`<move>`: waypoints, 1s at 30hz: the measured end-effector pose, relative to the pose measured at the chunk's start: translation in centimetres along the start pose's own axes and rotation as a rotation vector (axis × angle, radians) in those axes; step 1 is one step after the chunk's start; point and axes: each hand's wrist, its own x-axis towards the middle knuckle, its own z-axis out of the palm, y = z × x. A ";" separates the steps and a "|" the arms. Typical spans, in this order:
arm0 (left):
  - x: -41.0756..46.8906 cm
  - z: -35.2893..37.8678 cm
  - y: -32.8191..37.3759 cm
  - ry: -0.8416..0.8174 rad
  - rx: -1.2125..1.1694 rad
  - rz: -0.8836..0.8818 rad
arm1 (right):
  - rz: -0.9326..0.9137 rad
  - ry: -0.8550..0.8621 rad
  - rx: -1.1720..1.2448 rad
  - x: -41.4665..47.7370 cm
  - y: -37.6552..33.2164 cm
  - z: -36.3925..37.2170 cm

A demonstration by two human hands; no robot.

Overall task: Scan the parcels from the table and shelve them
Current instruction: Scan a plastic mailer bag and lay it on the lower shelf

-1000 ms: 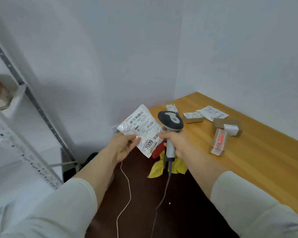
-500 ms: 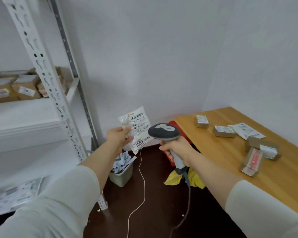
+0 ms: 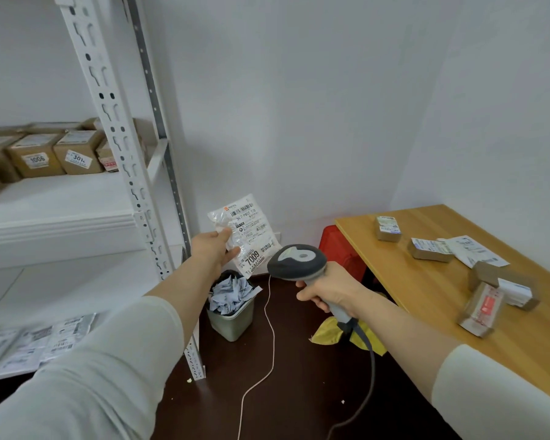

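My left hand pinches a white plastic mailer parcel by its left edge, label marked 7009 facing me, held up in front of the wall beside the shelf post. My right hand grips the handle of a grey barcode scanner, its head just right of and below the parcel. The white metal shelf stands on the left with several cardboard boxes on its upper level. On the wooden table at right lie several small parcels.
A small grey bin full of paper scraps stands on the dark floor below the parcel. A white cord trails across the floor. A red crate sits under the table. Flat mailers lie on the lower shelf level. A yellow bag lies on the floor.
The view has swung left from the table toward the shelf. Both hands moved with it, the parcel now raised near the shelf post, the scanner still beside it.
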 end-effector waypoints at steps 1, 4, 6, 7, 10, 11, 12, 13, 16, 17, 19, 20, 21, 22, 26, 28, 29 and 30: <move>0.1 -0.1 0.1 0.007 -0.001 0.003 | -0.008 -0.007 -0.027 -0.1 -0.1 0.2; 0.4 -0.4 0.1 0.024 -0.002 0.009 | -0.038 -0.029 -0.067 -0.4 -0.4 0.7; 0.4 -0.5 0.1 0.030 0.000 0.012 | -0.063 -0.038 -0.069 -0.4 -0.6 0.9; 0.4 -0.6 0.1 0.033 -0.003 0.014 | -0.071 -0.038 -0.072 -0.4 -0.7 1.1; 0.6 -0.8 0.0 0.047 0.006 0.013 | -0.082 -0.033 -0.093 -0.4 -1.1 1.4; 0.8 -0.9 -0.1 0.051 0.012 0.010 | -0.082 -0.030 -0.096 -0.4 -1.2 1.4; 0.9 -1.0 -0.1 0.057 0.018 0.009 | -0.084 -0.026 -0.095 -0.4 -1.3 1.5; 1.1 -1.1 -0.2 0.060 0.023 0.007 | -0.089 -0.020 -0.094 -0.4 -1.3 1.5; 1.3 -1.2 -0.3 0.067 0.011 0.005 | -0.093 -0.002 -0.110 -0.4 -1.5 1.7; 1.3 -1.2 -0.3 0.071 0.013 0.006 | -0.095 0.003 -0.117 -0.3 -1.5 1.8; 1.5 -1.3 -0.2 0.079 0.031 0.004 | -0.098 0.010 -0.126 -0.2 -1.6 1.9; 1.7 -1.4 -0.2 0.082 0.039 -0.001 | -0.100 0.013 -0.133 -0.1 -1.7 1.9; 1.8 -1.4 -0.2 0.084 0.039 -0.006 | -0.102 0.015 -0.138 -0.1 -1.8 1.9; 1.9 -1.4 -0.2 0.086 0.037 -0.010 | -0.102 0.019 -0.135 0.0 -1.8 2.0; 2.3 -1.5 -0.3 0.085 0.033 -0.007 | -0.078 0.033 -0.073 0.1 -1.8 2.2; 2.3 -1.4 -0.3 0.084 0.024 -0.010 | -0.075 0.031 -0.066 0.2 -1.9 2.4; 2.4 -1.4 -0.4 0.087 0.022 -0.009 | -0.077 0.030 -0.066 0.3 -2.0 2.4; 2.5 -1.4 -0.5 0.087 0.015 -0.011 | -0.077 0.030 -0.068 0.3 -2.0 2.4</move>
